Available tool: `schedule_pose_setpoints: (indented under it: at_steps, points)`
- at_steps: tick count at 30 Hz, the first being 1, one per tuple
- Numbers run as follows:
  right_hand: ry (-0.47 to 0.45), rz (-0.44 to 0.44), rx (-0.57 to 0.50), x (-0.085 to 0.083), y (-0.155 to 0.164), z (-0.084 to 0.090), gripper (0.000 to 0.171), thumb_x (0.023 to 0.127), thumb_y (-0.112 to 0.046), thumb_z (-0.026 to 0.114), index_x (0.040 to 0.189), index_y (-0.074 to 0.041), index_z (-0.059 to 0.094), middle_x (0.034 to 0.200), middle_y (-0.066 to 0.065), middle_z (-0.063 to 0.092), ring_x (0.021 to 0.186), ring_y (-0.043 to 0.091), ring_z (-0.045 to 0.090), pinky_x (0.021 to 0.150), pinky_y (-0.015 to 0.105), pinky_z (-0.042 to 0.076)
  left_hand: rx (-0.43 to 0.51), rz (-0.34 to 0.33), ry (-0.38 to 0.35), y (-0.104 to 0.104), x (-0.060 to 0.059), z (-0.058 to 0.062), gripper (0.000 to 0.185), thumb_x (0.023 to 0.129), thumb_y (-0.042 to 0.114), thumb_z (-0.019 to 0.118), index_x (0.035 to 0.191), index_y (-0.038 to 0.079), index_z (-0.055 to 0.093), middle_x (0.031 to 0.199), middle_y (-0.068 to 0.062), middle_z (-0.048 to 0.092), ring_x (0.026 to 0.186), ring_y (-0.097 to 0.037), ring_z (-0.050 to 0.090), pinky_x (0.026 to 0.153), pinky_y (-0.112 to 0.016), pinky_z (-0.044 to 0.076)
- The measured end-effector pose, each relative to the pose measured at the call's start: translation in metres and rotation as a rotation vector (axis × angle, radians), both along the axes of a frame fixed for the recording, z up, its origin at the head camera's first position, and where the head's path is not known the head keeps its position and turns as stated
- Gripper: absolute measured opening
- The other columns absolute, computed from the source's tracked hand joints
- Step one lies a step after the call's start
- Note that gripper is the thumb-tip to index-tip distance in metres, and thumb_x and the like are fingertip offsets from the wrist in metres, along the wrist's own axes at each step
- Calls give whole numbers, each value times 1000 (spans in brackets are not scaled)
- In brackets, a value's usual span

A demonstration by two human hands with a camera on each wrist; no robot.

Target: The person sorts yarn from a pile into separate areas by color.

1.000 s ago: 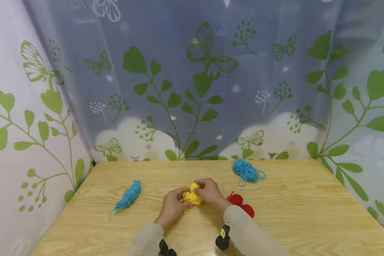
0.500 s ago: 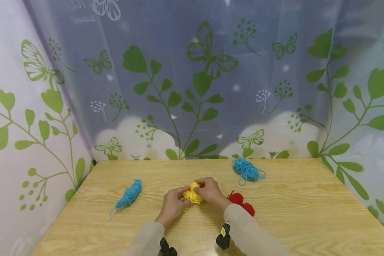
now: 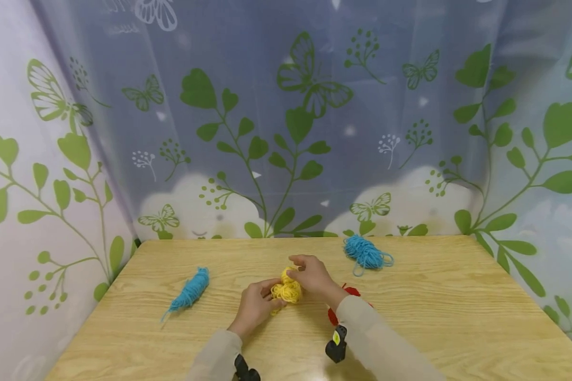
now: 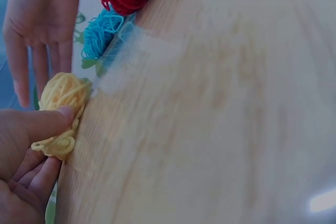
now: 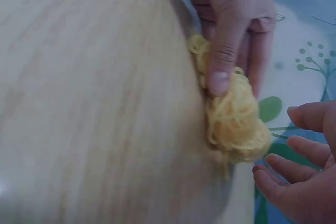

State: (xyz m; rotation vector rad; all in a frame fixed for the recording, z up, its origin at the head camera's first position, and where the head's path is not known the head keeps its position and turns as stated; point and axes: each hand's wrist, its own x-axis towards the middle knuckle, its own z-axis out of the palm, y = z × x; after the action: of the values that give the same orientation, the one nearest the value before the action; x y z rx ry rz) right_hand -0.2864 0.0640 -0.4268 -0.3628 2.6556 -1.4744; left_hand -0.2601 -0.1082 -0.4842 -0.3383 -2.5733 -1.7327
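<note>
My left hand (image 3: pixel 256 306) pinches a bundle of yellow yarn (image 3: pixel 288 292) near the middle of the table. In the left wrist view its thumb lies across the front of the yellow yarn (image 4: pixel 62 95), with fingers behind. The bundle bulges into a rounder lump at its far end, and a loose strand hangs off it. My right hand (image 3: pixel 313 276) is just beyond that end, its fingers spread and loosely bent. The right wrist view shows a gap between the right fingers (image 5: pixel 294 169) and the yellow yarn (image 5: pixel 236 124).
Red yarn (image 3: pixel 351 291) lies partly hidden under the right forearm. A looped blue skein (image 3: pixel 366 253) rests at the back right of the wooden table (image 3: pixel 438 307), and a slimmer blue bundle (image 3: pixel 191 290) on the left. A patterned curtain (image 3: pixel 267 106) stands behind.
My right hand has let go of the yellow yarn, its fingers now spread and lifted slightly away. Its forearm covers more of the red yarn. The left hand has kept its hold.
</note>
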Motion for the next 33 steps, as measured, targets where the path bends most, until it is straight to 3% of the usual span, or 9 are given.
schedule_pose_setpoints:
  at_steps: [11, 17, 24, 33]
  points:
    - [53, -41, -31, -24, 42, 39, 49, 94, -20, 63, 139, -6, 50, 140, 17, 50, 128, 37, 46, 99, 49, 45, -23, 9, 10, -2, 1, -1, 49, 78, 2, 77, 125, -1, 62, 130, -24, 57, 121, -36, 53, 93, -38, 50]
    - [68, -77, -35, -33, 81, 45, 56, 94, -23, 63, 144, -5, 43, 144, 21, 45, 131, 39, 42, 103, 50, 41, -13, 0, 7, -2, 1, -2, 48, 79, 2, 76, 125, -1, 62, 130, -24, 57, 122, -36, 53, 92, -35, 50]
    - [121, -134, 30, -38, 122, 35, 60, 95, -26, 62, 145, -2, 40, 144, 24, 42, 131, 43, 40, 102, 53, 40, -15, -1, 13, -2, 0, -3, 47, 79, 2, 76, 124, 0, 63, 129, -24, 57, 121, -35, 54, 92, -34, 50]
    - [115, -233, 70, -45, 155, -7, 63, 95, -29, 61, 145, 1, 37, 147, 25, 37, 134, 45, 32, 103, 58, 35, -20, 5, 16, -2, 1, -3, 47, 79, 2, 77, 124, 1, 63, 130, -23, 57, 121, -35, 54, 92, -35, 51]
